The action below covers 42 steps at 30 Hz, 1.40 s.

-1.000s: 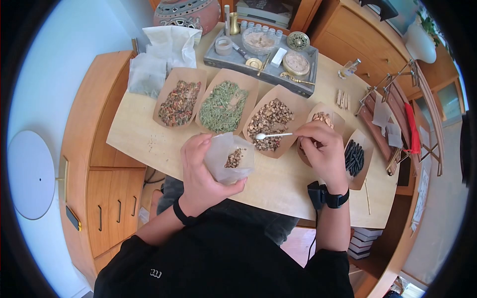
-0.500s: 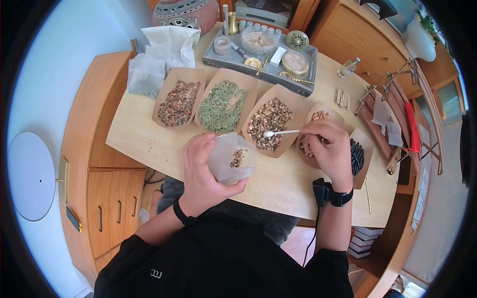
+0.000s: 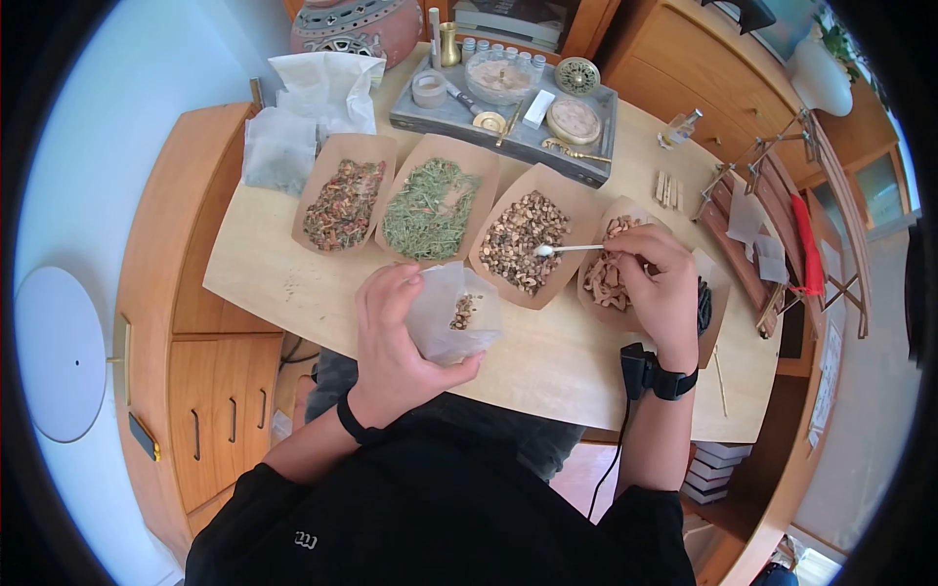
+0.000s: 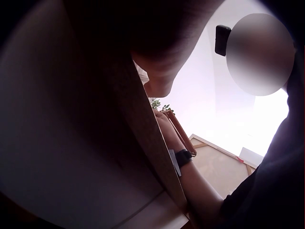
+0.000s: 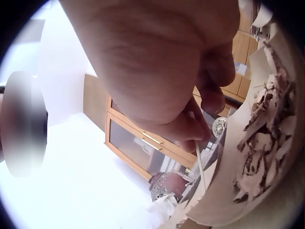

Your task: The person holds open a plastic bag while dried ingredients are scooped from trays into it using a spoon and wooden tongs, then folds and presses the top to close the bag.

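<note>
My left hand (image 3: 393,327) holds a translucent paper pouch (image 3: 435,317), its mouth spread, with brown chopped pieces (image 3: 463,312) inside. Thumb and fingers of my right hand (image 3: 660,283) pinch the handle of a small white spoon (image 3: 567,249). The spoon's bowl is over the paper tray (image 3: 576,205) of brown chopped herb; whether it touches the pieces I cannot tell. Beneath the right hand is a tray of pale slices (image 3: 606,283). In the right wrist view, the right hand (image 5: 157,71) pinches the thin handle (image 5: 200,167) beside the slices (image 5: 262,157).
Trays of reddish mix (image 3: 344,205) and green herb (image 3: 430,210) stand to the left, dark pieces (image 3: 703,305) at the right. Behind are a grey tray (image 3: 469,125) of bowls and filled pouches (image 3: 278,151). A wooden rack (image 3: 743,225) stands far right.
My right hand and the spoon have moved right and slightly up, away from the pouch. My left hand still holds the pouch in nearly the same place. The head view has shifted slightly.
</note>
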Motion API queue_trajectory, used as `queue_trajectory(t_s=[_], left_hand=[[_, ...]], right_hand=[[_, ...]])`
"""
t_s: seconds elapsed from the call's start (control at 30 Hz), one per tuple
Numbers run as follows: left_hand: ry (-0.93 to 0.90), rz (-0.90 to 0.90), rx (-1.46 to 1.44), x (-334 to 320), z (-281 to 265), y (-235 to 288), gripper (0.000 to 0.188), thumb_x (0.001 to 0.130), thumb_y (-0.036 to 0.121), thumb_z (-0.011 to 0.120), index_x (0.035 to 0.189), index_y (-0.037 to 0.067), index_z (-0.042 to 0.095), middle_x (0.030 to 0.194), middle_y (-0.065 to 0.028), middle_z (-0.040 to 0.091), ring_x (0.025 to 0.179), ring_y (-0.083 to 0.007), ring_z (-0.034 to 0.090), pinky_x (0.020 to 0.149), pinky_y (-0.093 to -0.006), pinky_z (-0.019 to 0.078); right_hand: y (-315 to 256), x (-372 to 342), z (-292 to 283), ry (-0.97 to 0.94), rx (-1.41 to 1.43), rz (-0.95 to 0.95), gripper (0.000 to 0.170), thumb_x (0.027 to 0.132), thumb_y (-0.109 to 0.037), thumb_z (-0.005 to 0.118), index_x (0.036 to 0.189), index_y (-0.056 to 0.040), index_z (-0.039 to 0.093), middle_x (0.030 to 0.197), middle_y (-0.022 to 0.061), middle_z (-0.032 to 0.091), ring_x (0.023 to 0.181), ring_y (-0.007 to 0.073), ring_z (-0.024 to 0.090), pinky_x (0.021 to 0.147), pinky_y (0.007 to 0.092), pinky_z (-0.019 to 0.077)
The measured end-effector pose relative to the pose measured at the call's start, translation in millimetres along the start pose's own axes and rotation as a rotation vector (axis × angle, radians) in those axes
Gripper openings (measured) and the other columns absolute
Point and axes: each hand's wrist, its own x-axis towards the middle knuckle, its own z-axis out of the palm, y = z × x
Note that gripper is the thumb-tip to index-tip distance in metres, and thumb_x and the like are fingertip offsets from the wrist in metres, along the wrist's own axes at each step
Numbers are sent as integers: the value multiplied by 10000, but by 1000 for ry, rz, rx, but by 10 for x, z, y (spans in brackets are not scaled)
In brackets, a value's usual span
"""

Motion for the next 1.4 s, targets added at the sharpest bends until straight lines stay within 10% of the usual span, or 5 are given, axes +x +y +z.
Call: queue_trajectory(t_s=[0.33,0.77,1.03,1.4], left_hand=[[-76,-188,-128,24,-79,39,1170,673,214,1016,1634,15,380,1550,-211,487,1460,-401,503,1252,-529,431],[-71,-96,-110,70,24,170,1246,642,280,1072,1653,26,390,1579,-254,515,1462,-486,505,1216,-609,444],[-48,-90,-25,59,11,170,1260,637,305,1080,1656,22,395,1567,-252,524,1448,-487,511,1208,-613,449],[-51,-122,-53,85,3,181,1264,634,312,1085,1652,12,400,1565,-251,524,1455,-485,506,1215,-609,449]], right_hand=[[158,-9,-64,101,23,274,207,1009,-88,737,1144,14,858,749,68,763,660,83,649,640,287,526],[105,8,73,-264,333,416,197,1032,-53,676,1113,47,825,865,56,822,779,89,721,709,265,540],[149,37,99,-239,506,523,181,1072,-53,654,1127,19,810,875,51,813,651,32,575,594,229,436],[-66,-113,97,-248,532,312,195,1079,-43,644,1143,19,817,857,30,797,692,30,610,619,230,465]])
